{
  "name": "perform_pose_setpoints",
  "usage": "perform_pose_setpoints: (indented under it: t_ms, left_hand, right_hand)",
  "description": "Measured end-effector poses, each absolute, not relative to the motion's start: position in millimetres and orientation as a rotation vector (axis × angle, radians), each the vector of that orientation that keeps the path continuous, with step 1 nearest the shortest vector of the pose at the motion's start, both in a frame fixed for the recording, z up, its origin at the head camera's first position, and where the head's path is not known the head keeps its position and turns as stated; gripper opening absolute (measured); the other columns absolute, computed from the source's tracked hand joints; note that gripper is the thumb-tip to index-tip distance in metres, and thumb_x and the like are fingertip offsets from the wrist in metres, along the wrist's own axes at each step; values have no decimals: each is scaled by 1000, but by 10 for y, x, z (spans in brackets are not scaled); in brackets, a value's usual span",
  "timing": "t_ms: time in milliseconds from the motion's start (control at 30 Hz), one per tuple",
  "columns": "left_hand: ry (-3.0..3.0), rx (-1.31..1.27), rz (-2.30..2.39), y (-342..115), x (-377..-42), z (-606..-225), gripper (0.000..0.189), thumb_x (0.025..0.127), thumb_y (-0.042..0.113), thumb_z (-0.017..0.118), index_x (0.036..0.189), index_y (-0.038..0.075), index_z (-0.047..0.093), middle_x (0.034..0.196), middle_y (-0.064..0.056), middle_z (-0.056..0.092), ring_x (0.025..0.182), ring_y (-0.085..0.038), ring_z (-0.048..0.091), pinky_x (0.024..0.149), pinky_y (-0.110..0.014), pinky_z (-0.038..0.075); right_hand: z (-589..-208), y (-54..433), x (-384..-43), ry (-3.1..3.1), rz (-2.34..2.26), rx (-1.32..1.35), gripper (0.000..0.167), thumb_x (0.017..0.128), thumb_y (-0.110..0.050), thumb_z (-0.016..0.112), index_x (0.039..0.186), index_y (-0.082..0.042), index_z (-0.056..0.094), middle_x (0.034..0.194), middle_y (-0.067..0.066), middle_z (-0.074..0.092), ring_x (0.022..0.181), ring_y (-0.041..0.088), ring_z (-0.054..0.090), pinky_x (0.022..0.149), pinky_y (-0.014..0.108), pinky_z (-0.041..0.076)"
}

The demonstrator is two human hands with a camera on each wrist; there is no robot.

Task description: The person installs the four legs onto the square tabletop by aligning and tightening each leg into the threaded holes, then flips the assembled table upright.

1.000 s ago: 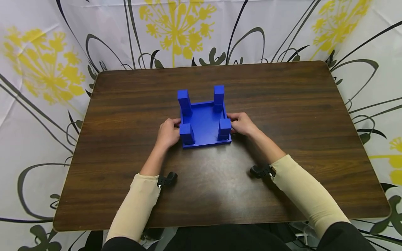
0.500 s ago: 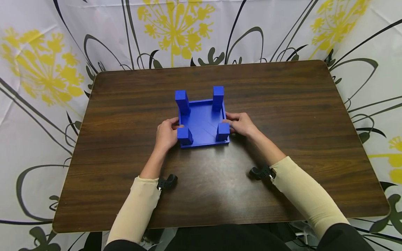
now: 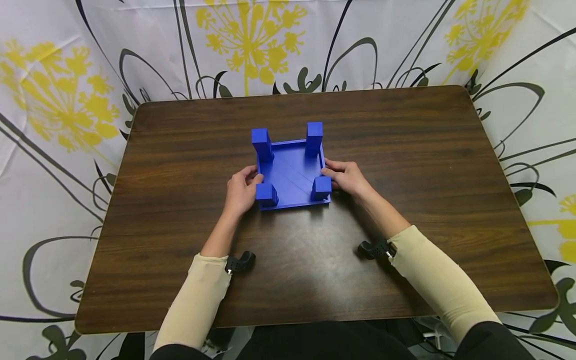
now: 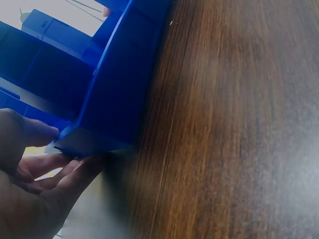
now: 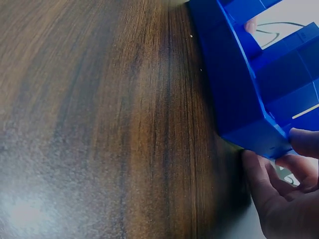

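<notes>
A blue upturned small table (image 3: 291,172), a square shallow-rimmed top with a square leg at each corner, stands legs up near the middle of the desk. My left hand (image 3: 240,192) grips its left side, thumb over the rim and fingers underneath. On the right side my right hand (image 3: 348,177) holds it the same way. In the left wrist view, the left thumb (image 4: 37,132) lies at the rim beside a near leg. In the right wrist view, the right fingers (image 5: 256,172) reach under the near corner, close over the desk. Parts of the fingers are hidden below the blue piece.
The brown wood-grain desk (image 3: 180,150) has rounded corners and a front edge close to the person's body. A white cloth with yellow and grey plants (image 3: 252,40) hangs behind and beside it. Black camera mounts (image 3: 240,261) jut inward from both wrists.
Both thumbs have come up over the side rims, where they were out of sight before. The blue small table has shifted slightly and its near legs look shorter from above.
</notes>
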State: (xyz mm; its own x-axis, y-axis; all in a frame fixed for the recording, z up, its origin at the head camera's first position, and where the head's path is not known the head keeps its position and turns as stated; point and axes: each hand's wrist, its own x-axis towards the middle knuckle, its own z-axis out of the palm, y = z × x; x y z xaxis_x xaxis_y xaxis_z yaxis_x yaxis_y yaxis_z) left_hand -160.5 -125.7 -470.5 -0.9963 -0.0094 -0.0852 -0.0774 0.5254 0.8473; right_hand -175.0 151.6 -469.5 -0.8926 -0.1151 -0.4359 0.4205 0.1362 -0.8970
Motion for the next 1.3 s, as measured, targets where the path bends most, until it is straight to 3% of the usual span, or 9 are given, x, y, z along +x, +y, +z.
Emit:
perform_pose_setpoints:
  t_ms: [467, 833, 1067, 1300]
  left_hand:
    - [2669, -151, 1546, -1236, -1627, -4743, 30, 97, 13, 60, 122, -3, 66, 106, -17, 70, 93, -25, 65, 79, -33, 46]
    - [2574, -200, 1634, -1232, -1616, -4704, 31, 97, 11, 60, 123, -5, 64, 110, -21, 67, 100, -27, 64, 87, -36, 48]
    - [2520, -236, 1725, -1224, -1614, -4707, 31, 96, 8, 62, 126, 0, 62, 107, -21, 68, 85, -16, 63, 74, -23, 45]
    - [2409, -271, 1797, -1240, -1632, -4716, 33, 97, 7, 59, 129, 0, 58, 107, -24, 66, 77, -11, 59, 69, -21, 45]
  right_hand:
    - [-4705, 1531, -1750, 2008, -1831, 259, 43, 99, -12, 59, 141, -6, 53, 141, 15, 52, 112, 21, 59, 88, 35, 52]
    - [-4746, 1530, -1745, 1997, -1871, 277, 44, 98, -13, 61, 141, -10, 54, 140, 12, 54, 111, 18, 60, 86, 33, 53]
    - [-4767, 1525, -1719, 1986, -1929, 251, 44, 98, -11, 61, 141, -7, 54, 138, 15, 55, 102, 15, 63, 83, 32, 55]
    - [-4776, 1535, -1690, 2007, -1940, 202, 46, 98, -13, 61, 143, -12, 52, 133, 19, 59, 92, 19, 66, 66, 32, 57]
